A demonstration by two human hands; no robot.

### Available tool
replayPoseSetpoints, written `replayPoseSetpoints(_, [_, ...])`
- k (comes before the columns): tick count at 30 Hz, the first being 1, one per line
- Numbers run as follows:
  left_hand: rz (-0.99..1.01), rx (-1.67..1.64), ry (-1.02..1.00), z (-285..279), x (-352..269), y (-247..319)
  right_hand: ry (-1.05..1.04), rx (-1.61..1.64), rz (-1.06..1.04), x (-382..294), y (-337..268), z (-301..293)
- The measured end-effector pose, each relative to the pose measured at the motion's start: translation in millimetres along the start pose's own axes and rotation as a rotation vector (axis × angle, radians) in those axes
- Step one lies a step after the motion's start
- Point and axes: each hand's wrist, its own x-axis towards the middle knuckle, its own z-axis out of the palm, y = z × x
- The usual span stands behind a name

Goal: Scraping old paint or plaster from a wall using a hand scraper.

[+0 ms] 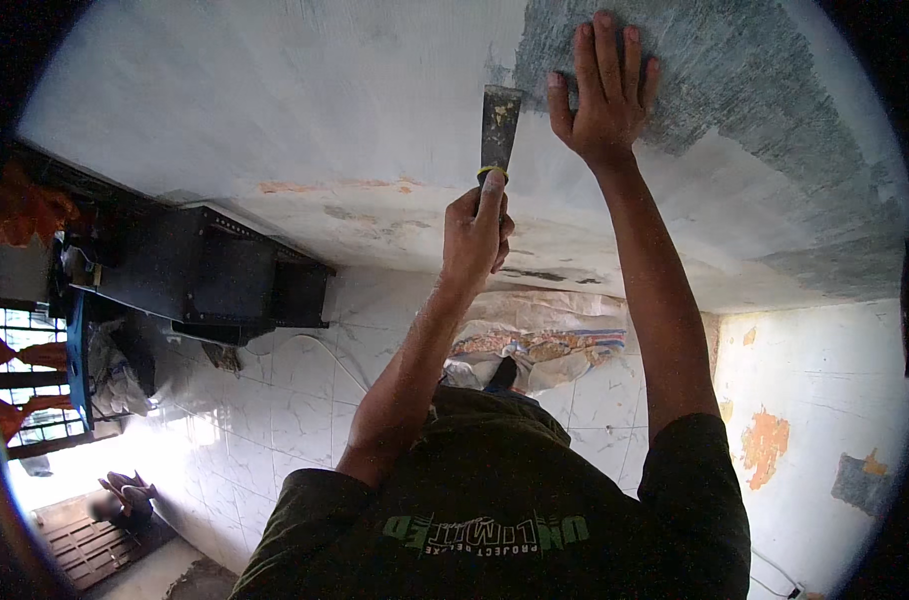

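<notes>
My left hand (pixel 475 232) grips the dark handle of a putty knife (pixel 501 124). The knife's broad metal blade, spotted with pale residue, points up the picture, its edge at or close to the wall; contact is unclear. A yellow ring circles the handle's top. To its right, my right hand (pixel 608 101) lies spread on the wall, holding nothing, over a rough grey patch (pixel 739 75). The surrounding wall (pixel 312 97) is whitish and smoother. Lower on the wall run peeled orange marks (pixel 297 186).
A black metal rack (pixel 229 270) stands against the wall at left. Sacking (pixel 559 322) lies on the marbled tile floor (pixel 304 382) near my feet. A person (pixel 128 502) sits by a slatted brown panel (pixel 94 544) at lower left. The right wall (pixel 807 375) has peeled patches.
</notes>
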Motion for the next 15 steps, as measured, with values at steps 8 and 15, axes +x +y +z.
replayPoseSetpoints(8, [0.028, 0.003, -0.011, 7.2, 6.5, 14.3, 0.026, -0.02, 0.005, 0.7, 1.1, 0.3])
replayPoseSetpoints(15, [0.01, -0.001, -0.003, 0.5, 2.9, 5.1, -0.013, 0.012, 0.019, 1.3, -2.2, -0.4])
